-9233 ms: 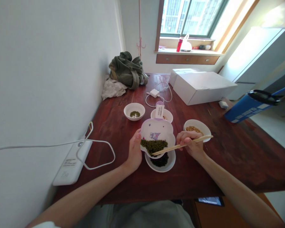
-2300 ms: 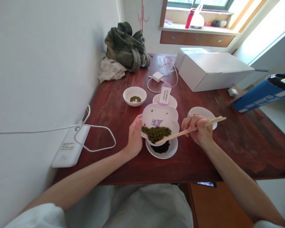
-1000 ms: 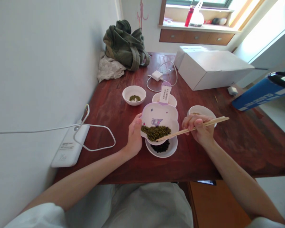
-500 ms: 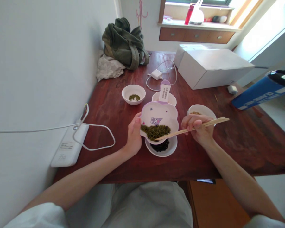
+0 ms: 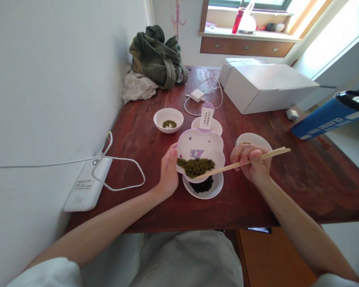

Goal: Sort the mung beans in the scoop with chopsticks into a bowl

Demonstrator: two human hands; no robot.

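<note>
My left hand (image 5: 169, 171) grips the left edge of a purple-rimmed cartoon plate (image 5: 200, 143), which is held over a white bowl (image 5: 209, 194) of black beans. Green beans (image 5: 196, 166) lie heaped along the plate's near side. Wooden chopsticks (image 5: 242, 162) are in my right hand (image 5: 253, 161), their tips at the lower edge of the green beans. Behind my right hand stands a white bowl (image 5: 257, 138), its contents mostly hidden. A third bowl (image 5: 168, 115), at the back left, holds some green beans. Behind the plate, another bowl (image 5: 217, 126) is partly covered by a labelled tag (image 5: 206, 118).
A white power strip (image 5: 85, 185) with a looped cable lies on the left by the wall. Farther back are a green bag (image 5: 155, 56), a charger (image 5: 197, 95) and a white box (image 5: 266, 85). A blue bottle (image 5: 329, 115) is at the right.
The chopstick tips and my right hand have shifted slightly to the right. The whole view sits a few pixels lower, while my left hand keeps its grip on the plate.
</note>
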